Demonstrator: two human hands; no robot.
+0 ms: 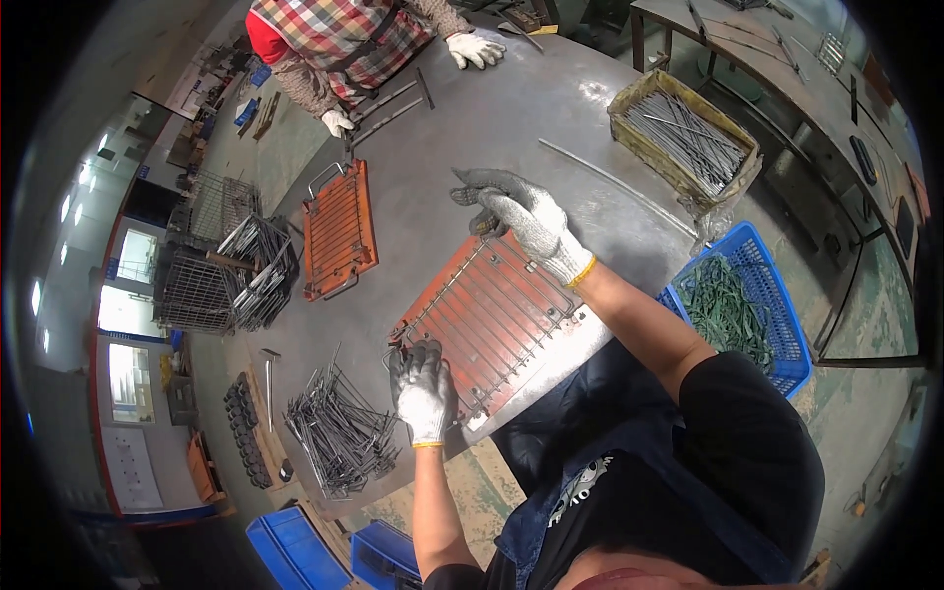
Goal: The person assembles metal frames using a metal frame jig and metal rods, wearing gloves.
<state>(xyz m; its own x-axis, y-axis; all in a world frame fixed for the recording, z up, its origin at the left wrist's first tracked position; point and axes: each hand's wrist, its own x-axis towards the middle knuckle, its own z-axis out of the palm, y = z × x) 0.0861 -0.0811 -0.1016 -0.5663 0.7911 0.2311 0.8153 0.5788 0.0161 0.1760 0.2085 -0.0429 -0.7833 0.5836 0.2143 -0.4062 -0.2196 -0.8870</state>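
An orange jig plate (pixel 497 324) lies on the metal table before me, with a row of thin parallel metal wires (pixel 482 320) across it. My left hand (pixel 423 393), in a white and grey coated glove, is at the plate's left edge with its fingers bent close together; what they grip, if anything, is hidden. Over the far edge of the same plate is my right hand (pixel 526 216), gloved alike. Its fingers stretch to the left, apart from the thumb, and nothing shows in them. A pile of bent wire pieces (pixel 339 433) lies left of my left hand.
Across the table, a gloved person (pixel 344 49) stands by a second orange jig (pixel 337 231). A yellowish bin of metal rods (pixel 678 138) and a long rod (pixel 619 187) are at right. A blue basket (pixel 796 339) holds green strips. A hammer (pixel 269 388) lies at left.
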